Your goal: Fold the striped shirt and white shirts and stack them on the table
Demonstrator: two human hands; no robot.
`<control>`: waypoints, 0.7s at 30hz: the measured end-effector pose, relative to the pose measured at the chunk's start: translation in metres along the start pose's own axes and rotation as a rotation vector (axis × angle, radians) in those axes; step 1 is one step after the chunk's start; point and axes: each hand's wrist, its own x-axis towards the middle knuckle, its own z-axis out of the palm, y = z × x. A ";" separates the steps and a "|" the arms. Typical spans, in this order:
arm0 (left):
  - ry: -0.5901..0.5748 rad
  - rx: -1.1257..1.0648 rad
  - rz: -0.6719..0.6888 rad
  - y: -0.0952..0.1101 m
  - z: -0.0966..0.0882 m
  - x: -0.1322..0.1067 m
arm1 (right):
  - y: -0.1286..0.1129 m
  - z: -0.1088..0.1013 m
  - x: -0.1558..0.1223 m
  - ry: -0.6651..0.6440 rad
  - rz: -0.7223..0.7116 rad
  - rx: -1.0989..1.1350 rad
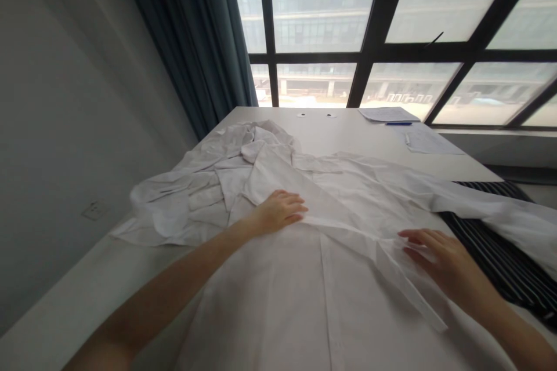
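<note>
A long white coat (296, 290) is spread over the table, with a seam running down its middle and one sleeve (461, 197) stretching off to the right. My left hand (278, 211) rests on the upper part of the coat, fingers extended and palm down. On the right side, my right hand (430, 252) has its thumb and fingers closed around a fold of the thin cloth. A narrow white fabric strip (411, 290) slants down beside that hand. Crumpled white cloth (191, 197) is bunched to the left of my left hand.
The white table (317, 133) reaches to a large window. Papers (435, 140) and a blue pen (398, 123) lie at its far right. A black striped item (491, 249) sits partly under the sleeve. A wall and a dark blue curtain (204, 29) border the left side.
</note>
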 end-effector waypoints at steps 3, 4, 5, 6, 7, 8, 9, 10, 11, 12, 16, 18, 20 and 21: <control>-0.048 -0.088 0.135 0.024 0.011 -0.010 | -0.002 -0.002 0.002 -0.016 0.041 0.137; -0.054 -0.103 0.154 0.029 0.015 -0.013 | -0.004 -0.005 0.002 -0.014 0.045 0.175; -0.058 -0.113 0.160 0.031 0.019 -0.015 | -0.007 -0.008 0.003 -0.012 0.043 0.212; -0.058 -0.118 0.153 0.032 0.024 -0.018 | -0.011 -0.013 0.003 -0.013 0.038 0.249; -0.057 -0.123 0.142 0.031 0.027 -0.020 | -0.015 -0.019 0.003 -0.029 0.034 0.289; -0.056 -0.128 0.132 0.029 0.031 -0.022 | -0.020 -0.026 0.002 -0.074 0.033 0.333; -0.056 -0.133 0.126 0.027 0.033 -0.024 | -0.025 -0.033 0.001 -0.152 0.039 0.382; -0.053 -0.140 0.123 0.024 0.035 -0.026 | -0.029 -0.039 -0.001 -0.261 0.051 0.436; -0.049 -0.146 0.123 0.022 0.035 -0.027 | -0.033 -0.044 -0.002 -0.393 0.061 0.494; -0.044 -0.152 0.126 0.021 0.036 -0.029 | -0.037 -0.048 -0.004 -0.524 0.067 0.546; -0.034 -0.155 0.139 0.020 0.031 -0.033 | -0.033 -0.045 -0.007 -0.702 0.104 0.566; -0.029 -0.123 0.147 0.019 0.027 -0.035 | -0.022 -0.032 -0.005 -0.539 0.157 0.432; -0.012 -0.043 0.151 0.015 0.023 -0.037 | -0.008 -0.016 -0.004 -0.316 0.190 0.277; 0.003 0.017 0.147 0.012 0.021 -0.038 | -0.002 -0.009 -0.003 -0.228 0.197 0.218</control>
